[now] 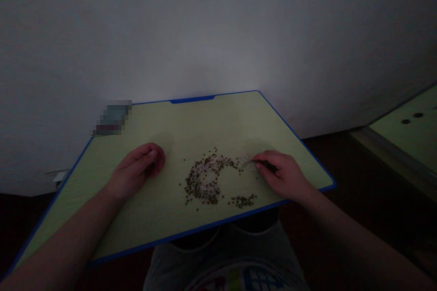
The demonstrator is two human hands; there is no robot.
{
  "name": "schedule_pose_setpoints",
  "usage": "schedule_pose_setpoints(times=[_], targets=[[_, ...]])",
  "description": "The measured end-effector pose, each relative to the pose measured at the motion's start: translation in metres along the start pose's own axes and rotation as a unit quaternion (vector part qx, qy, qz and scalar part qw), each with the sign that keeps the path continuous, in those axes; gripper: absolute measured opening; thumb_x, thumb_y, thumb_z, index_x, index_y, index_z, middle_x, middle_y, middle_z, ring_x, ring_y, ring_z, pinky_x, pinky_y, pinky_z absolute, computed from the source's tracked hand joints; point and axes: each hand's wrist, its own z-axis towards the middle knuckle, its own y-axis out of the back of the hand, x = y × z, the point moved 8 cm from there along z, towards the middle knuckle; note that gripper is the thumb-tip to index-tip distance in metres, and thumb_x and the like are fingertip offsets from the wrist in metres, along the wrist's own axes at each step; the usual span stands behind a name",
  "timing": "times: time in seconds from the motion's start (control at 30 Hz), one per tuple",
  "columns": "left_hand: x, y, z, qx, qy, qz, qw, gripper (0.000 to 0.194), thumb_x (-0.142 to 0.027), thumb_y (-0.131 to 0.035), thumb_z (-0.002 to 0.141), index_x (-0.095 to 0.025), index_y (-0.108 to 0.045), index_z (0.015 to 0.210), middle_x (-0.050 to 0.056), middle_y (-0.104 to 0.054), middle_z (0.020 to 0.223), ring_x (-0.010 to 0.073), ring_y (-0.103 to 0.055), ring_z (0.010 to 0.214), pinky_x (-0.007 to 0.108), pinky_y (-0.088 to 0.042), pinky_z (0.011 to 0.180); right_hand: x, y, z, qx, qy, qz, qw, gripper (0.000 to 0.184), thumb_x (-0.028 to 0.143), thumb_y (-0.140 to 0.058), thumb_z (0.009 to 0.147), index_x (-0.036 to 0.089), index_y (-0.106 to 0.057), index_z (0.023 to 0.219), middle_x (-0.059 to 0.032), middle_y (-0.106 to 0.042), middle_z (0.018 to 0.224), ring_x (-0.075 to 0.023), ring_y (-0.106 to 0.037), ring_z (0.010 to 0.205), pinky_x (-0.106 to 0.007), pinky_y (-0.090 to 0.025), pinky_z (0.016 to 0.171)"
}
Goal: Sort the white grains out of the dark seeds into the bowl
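My right hand (282, 175) pinches a thin, curved metal utensil (248, 163), its tip low over the table among pale grains; whether it is a spoon or a fork I cannot tell. Left of that tip lies a crescent-shaped pile of white grains and dark beans or seeds (205, 179), mixed together. A smaller cluster of mostly dark beans (243, 201) sits nearer the front edge. On the left, my left hand (138, 168) rests on the table with its fingers loosely curled, and nothing shows in it. The light is dim, so small details blur.
The pale folding table (153, 223) has a blue rim and stands against a grey-white wall (211, 32). A pixelated flat object (112, 118) lies at its back left corner. My lap is below the front edge. A pale panel with dark holes (409, 122) is at right.
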Motion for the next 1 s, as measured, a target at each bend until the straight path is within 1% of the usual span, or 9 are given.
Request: schedule_pose_setpoints(times=[0.17, 0.3, 0.5, 0.63, 0.83, 1.0], targets=[[-0.002, 0.000, 0.000, -0.001, -0.007, 0.007, 1.000, 0.024, -0.039, -0.058, 0.084, -0.015, -0.057, 0.077, 0.001, -0.055, 0.059, 0.0107, -0.042, 0.050, 0.025, -0.029, 0.046, -0.003, -0.001, 0.002, -0.017, -0.023, -0.030, 0.999, 0.018, 0.022, -0.051, 0.090, 0.020, -0.066, 0.099, -0.0054, -0.071, 0.090, -0.0189, -0.066, 0.081, -0.033, -0.052, 0.073], [-0.002, -0.002, -0.001, 0.004, -0.006, 0.004, 1.000, 0.024, -0.038, -0.057, 0.085, -0.015, -0.058, 0.078, 0.001, -0.054, 0.060, 0.0107, -0.042, 0.052, 0.025, -0.029, 0.047, -0.004, -0.002, 0.006, -0.021, -0.029, -0.032, 0.999, 0.018, 0.023, -0.051, 0.091, 0.020, -0.066, 0.099, -0.0056, -0.071, 0.090, -0.0189, -0.066, 0.083, -0.034, -0.052, 0.075], [0.000, 0.001, 0.000, -0.001, -0.001, 0.016, 1.000, 0.025, -0.039, -0.056, 0.085, -0.016, -0.058, 0.077, 0.001, -0.054, 0.061, 0.0110, -0.042, 0.052, 0.026, -0.029, 0.048, 0.000, -0.003, 0.007, 0.000, -0.008, -0.001, 1.000, 0.017, 0.021, -0.051, 0.089, 0.021, -0.066, 0.098, -0.0049, -0.071, 0.090, -0.0185, -0.066, 0.082, -0.033, -0.052, 0.074], [0.001, 0.000, 0.001, 0.003, 0.002, 0.010, 1.000, 0.025, -0.040, -0.057, 0.084, -0.016, -0.059, 0.078, 0.001, -0.054, 0.060, 0.0113, -0.041, 0.051, 0.027, -0.028, 0.047, 0.001, 0.001, 0.009, -0.024, -0.018, -0.022, 0.999, 0.018, 0.022, -0.050, 0.090, 0.021, -0.066, 0.097, -0.0053, -0.071, 0.087, -0.0190, -0.066, 0.080, -0.033, -0.052, 0.073], [0.002, 0.002, 0.001, -0.001, 0.003, 0.010, 1.000, 0.024, -0.040, -0.058, 0.084, -0.016, -0.059, 0.079, 0.001, -0.054, 0.059, 0.0114, -0.042, 0.052, 0.026, -0.029, 0.047, 0.007, -0.005, 0.017, -0.001, -0.002, -0.034, 0.999, 0.020, 0.021, -0.050, 0.090, 0.020, -0.067, 0.099, -0.0064, -0.072, 0.090, -0.0195, -0.066, 0.084, -0.033, -0.051, 0.075], [0.001, 0.000, 0.000, 0.004, 0.006, 0.004, 1.000, 0.024, -0.040, -0.058, 0.083, -0.016, -0.059, 0.079, 0.001, -0.055, 0.061, 0.0109, -0.043, 0.051, 0.026, -0.029, 0.046, 0.010, 0.001, 0.008, -0.013, 0.015, -0.003, 1.000, 0.017, 0.019, -0.051, 0.088, 0.020, -0.067, 0.096, -0.0055, -0.071, 0.086, -0.0184, -0.066, 0.080, -0.032, -0.052, 0.072]])
